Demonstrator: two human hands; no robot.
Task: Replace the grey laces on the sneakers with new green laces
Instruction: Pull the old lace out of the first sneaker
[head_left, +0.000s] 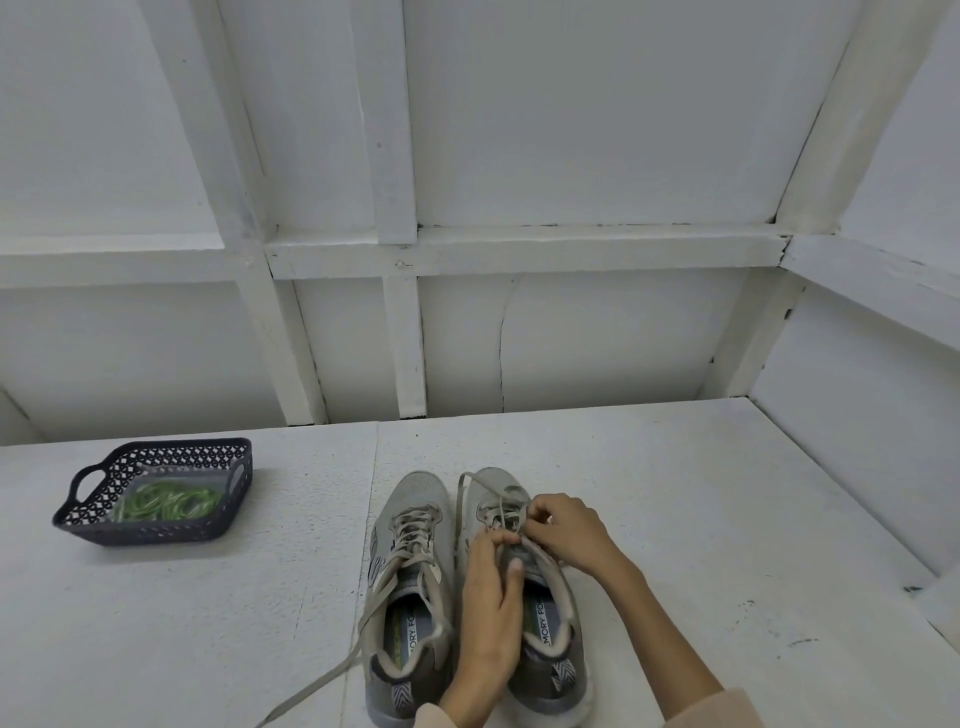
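Lace, the grey lace (459, 501), hangs half loosened from the right sneaker (545, 623), which stands toe away from me so its eyelets face up. My left hand (491, 613) and right hand (566, 530) pinch it with curled fingers (537, 512), I judge to draw it out. The left sneaker (410, 587) waits just beside, untied but threaded. Green laces (166, 501) lie bagged in the basket (156, 532), well apart on the tabletop (701, 519).

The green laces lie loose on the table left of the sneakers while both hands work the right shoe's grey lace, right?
No: the head view shows the green laces inside the dark basket, not loose on the table. The rest holds.
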